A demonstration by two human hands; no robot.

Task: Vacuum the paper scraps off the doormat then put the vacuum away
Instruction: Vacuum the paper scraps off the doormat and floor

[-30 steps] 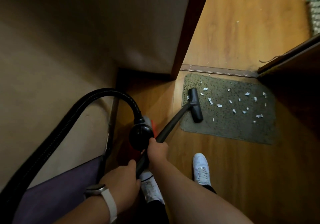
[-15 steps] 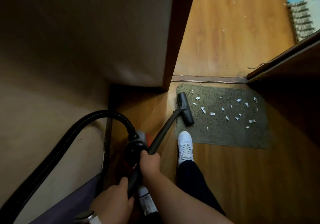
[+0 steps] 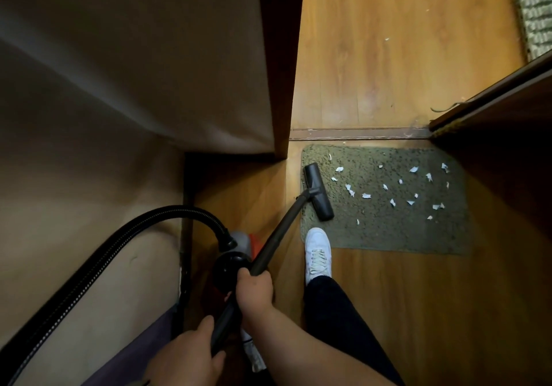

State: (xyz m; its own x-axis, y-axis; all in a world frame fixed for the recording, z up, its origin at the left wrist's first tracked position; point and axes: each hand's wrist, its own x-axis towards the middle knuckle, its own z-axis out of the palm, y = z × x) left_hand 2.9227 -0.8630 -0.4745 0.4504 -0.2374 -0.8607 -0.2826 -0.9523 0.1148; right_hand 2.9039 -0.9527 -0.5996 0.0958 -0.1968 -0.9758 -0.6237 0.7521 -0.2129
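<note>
A grey-green doormat (image 3: pixel 388 230) lies on the wooden floor just inside a doorway, with several white paper scraps (image 3: pixel 366 196) scattered over its middle and right. The black floor nozzle (image 3: pixel 318 196) of the vacuum rests on the mat's left end. Its dark wand (image 3: pixel 276 236) slants down to my hands. My right hand (image 3: pixel 255 291) grips the wand higher up; my left hand (image 3: pixel 186 355) holds its lower end. A ribbed black hose (image 3: pixel 119 236) arcs left from the vacuum body (image 3: pixel 239 245), which is grey and orange.
My white shoe (image 3: pixel 318 254) stands on the mat's near left corner. A beige wall and dark door frame (image 3: pixel 279 87) rise on the left. A door edge (image 3: pixel 490 99) juts in at right. Another striped mat (image 3: pixel 536 12) lies at far right beyond the threshold (image 3: pixel 358 133).
My right foot has stepped forward onto the mat's corner. The view has shifted closer to the mat. The nozzle stays on the mat's left end, and both hands keep their hold.
</note>
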